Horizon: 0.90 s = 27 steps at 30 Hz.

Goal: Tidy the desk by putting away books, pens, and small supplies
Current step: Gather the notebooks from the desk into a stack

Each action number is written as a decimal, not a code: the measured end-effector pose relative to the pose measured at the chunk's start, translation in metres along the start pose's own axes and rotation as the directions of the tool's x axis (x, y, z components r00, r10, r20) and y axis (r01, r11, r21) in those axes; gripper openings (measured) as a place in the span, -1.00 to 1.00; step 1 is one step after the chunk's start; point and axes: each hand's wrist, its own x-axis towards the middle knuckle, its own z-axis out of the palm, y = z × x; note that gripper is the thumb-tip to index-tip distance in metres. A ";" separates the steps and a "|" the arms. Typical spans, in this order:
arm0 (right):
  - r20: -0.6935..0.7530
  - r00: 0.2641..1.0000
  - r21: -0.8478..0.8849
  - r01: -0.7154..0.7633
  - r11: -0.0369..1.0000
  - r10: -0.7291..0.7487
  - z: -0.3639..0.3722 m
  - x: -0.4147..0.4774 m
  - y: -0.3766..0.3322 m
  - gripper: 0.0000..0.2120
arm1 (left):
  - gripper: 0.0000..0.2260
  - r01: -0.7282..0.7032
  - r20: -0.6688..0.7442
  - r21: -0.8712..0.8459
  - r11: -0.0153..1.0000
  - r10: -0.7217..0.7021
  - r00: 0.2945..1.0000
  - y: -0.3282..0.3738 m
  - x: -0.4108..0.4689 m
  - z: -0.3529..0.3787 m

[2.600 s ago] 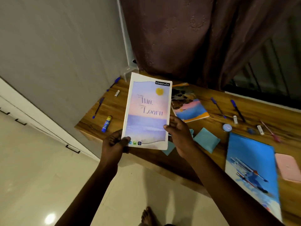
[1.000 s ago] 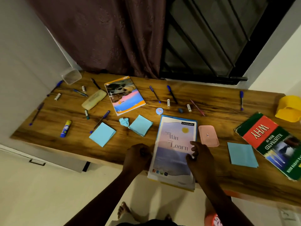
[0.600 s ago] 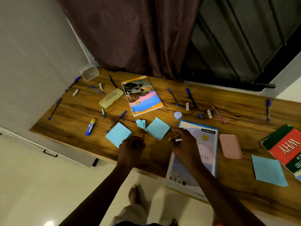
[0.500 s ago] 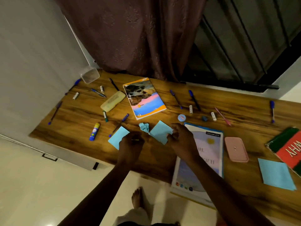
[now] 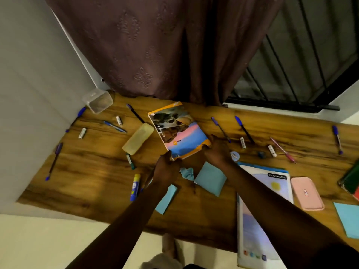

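both hands close on the orange-edged notebook

the wooden table [image 5: 194,206] carries the scattered clutter. the largest book, a pale notebook [image 5: 260,214] with "classmate" printed on a black tag, lies on a blue-covered one at the near right and overhangs the table's front edge. the task's thing of the moment, the orange-edged notebook [image 5: 178,131], lies flat near the middle back, its small cover logo too blurred to read. the left hand [image 5: 167,167] has its fingers curled at the near corner, and the right hand [image 5: 217,152] pinches the near right edge; how firm either hold is, i cannot tell. it looks thin, light and floppy, so a hold at both near corners, or along the spine, should keep it from sagging. smaller things lie around: blue sticky pads [image 5: 210,180], a pink case [image 5: 307,193], a yellow case [image 5: 138,141], a glue stick [image 5: 135,186] and blue pens [image 5: 243,129].
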 end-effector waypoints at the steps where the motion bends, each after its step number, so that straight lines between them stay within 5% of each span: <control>1: -0.002 1.000 -0.028 -0.012 1.000 0.011 0.002 0.004 -0.001 -0.43 | -0.66 0.013 0.015 0.000 1.000 -0.013 1.000 0.005 0.000 0.000; 5: -0.049 0.998 -0.074 -0.029 0.997 0.026 0.005 0.013 -0.006 -0.52 | -0.88 0.061 0.002 -0.013 0.998 -0.061 0.998 0.022 -0.006 0.000; 8: -0.022 0.998 0.195 -0.056 0.979 0.061 0.003 0.019 -0.008 -0.62 | -0.74 0.042 0.018 0.014 0.999 -0.042 0.999 0.021 -0.005 0.000; 12: 0.179 0.960 0.741 -0.275 0.612 0.215 -0.010 0.017 -0.029 -0.78 | -0.62 0.051 0.005 0.000 0.999 -0.051 0.999 0.018 -0.003 0.000; 15: 0.102 0.979 0.787 -0.186 0.589 0.174 -0.027 0.005 -0.041 -0.66 | -0.77 0.007 0.007 0.000 1.000 -0.007 1.000 0.024 -0.010 -0.002; 20: -0.214 0.973 0.384 0.159 0.910 -0.080 -0.088 -0.033 -0.055 -0.74 | -0.89 -0.174 -0.025 0.052 0.983 0.175 0.984 0.044 -0.020 -0.005; 22: -0.297 0.913 0.108 0.321 0.941 -0.278 -0.119 -0.055 -0.056 -0.72 | -0.69 -0.313 -0.030 0.137 0.940 0.319 0.947 0.054 -0.024 0.001; 27: -0.287 0.816 -0.243 0.444 0.862 -0.501 -0.192 -0.120 -0.048 -0.61 | -0.36 -0.673 -0.032 0.439 0.595 0.759 0.651 0.103 -0.055 0.026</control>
